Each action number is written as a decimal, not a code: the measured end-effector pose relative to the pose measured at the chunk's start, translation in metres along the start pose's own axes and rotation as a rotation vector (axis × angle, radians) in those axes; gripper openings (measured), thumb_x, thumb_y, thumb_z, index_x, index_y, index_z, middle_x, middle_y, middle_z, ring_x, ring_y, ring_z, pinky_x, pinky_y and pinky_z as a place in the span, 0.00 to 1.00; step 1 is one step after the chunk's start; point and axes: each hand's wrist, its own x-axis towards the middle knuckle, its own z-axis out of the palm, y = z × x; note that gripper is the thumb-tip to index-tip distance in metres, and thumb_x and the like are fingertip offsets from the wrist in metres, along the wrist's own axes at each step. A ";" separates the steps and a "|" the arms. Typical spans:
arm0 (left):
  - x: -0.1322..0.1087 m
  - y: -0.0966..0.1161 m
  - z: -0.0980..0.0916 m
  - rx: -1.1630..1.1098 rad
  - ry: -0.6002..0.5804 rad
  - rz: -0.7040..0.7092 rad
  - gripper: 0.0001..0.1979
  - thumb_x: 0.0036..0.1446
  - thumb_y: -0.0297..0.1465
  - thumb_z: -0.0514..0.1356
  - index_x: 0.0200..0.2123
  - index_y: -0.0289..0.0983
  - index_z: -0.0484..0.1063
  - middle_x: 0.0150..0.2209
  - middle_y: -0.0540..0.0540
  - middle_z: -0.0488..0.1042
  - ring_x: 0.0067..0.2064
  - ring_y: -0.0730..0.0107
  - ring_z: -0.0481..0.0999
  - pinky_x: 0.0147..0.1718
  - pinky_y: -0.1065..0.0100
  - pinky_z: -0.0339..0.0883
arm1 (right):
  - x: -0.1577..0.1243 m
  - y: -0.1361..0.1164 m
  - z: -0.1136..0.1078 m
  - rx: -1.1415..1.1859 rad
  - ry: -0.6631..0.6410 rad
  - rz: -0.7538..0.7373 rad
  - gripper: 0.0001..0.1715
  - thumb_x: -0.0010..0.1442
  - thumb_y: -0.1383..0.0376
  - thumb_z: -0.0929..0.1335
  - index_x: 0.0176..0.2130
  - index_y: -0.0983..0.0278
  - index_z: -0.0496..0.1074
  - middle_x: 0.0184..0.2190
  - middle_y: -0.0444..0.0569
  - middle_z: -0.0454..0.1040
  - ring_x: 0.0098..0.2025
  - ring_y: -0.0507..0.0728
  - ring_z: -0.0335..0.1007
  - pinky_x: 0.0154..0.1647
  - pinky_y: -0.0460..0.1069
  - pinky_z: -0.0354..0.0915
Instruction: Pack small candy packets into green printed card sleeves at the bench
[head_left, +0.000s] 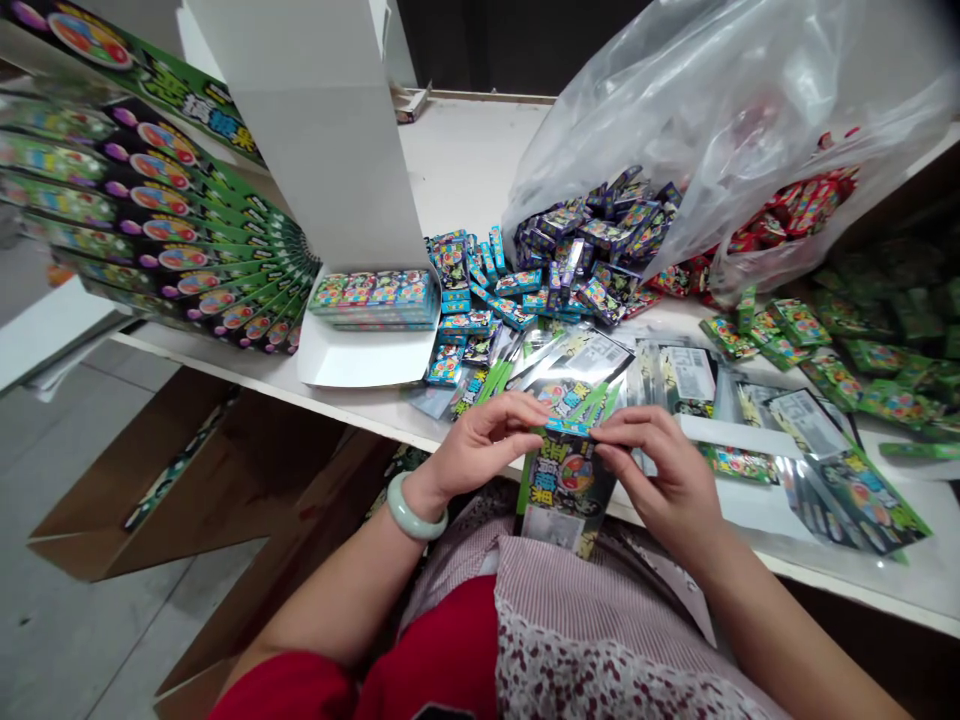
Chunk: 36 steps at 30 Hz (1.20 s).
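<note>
At the front edge of the table, a dark printed candy bag (566, 480) hangs upright over my lap. A small blue candy box (568, 427) shows at its top edge, between my fingertips. My left hand (491, 440), with a pale bangle on the wrist, pinches the bag's upper left corner. On the other side, thumb and fingers of my right hand (660, 470) close on the upper right corner. Just behind, a stack of flat printed bags (585, 360) lies on the table. How far the small box sits inside the bag cannot be made out.
A white carton (367, 355) with rows of small boxes stands open at left, beside fanned display cards (202, 230). Purple boxes (600, 230) spill from a clear plastic bag (712, 130). Green boxes (892, 370) lie right; cardboard boxes (150, 500) stand below the table edge.
</note>
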 end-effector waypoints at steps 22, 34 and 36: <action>0.013 -0.024 0.003 0.348 0.228 -0.029 0.06 0.57 0.33 0.62 0.38 0.39 0.71 0.39 0.47 0.71 0.43 0.66 0.72 0.42 0.67 0.68 | -0.012 0.026 -0.026 0.046 -0.060 0.105 0.21 0.64 0.64 0.66 0.56 0.55 0.63 0.54 0.52 0.70 0.56 0.58 0.66 0.52 0.57 0.67; 0.024 -0.031 0.011 0.403 0.263 -0.073 0.08 0.55 0.36 0.63 0.36 0.40 0.71 0.39 0.48 0.72 0.42 0.64 0.72 0.41 0.65 0.69 | -0.023 0.109 -0.093 -0.615 -0.217 0.180 0.11 0.62 0.68 0.65 0.45 0.61 0.71 0.44 0.53 0.76 0.48 0.62 0.68 0.50 0.57 0.59; 0.023 -0.029 0.009 0.410 0.267 -0.075 0.08 0.55 0.36 0.63 0.36 0.40 0.71 0.39 0.48 0.71 0.42 0.64 0.72 0.41 0.65 0.69 | -0.012 0.117 -0.092 -0.579 -0.175 0.255 0.11 0.64 0.66 0.64 0.46 0.61 0.71 0.41 0.52 0.78 0.45 0.61 0.70 0.48 0.55 0.60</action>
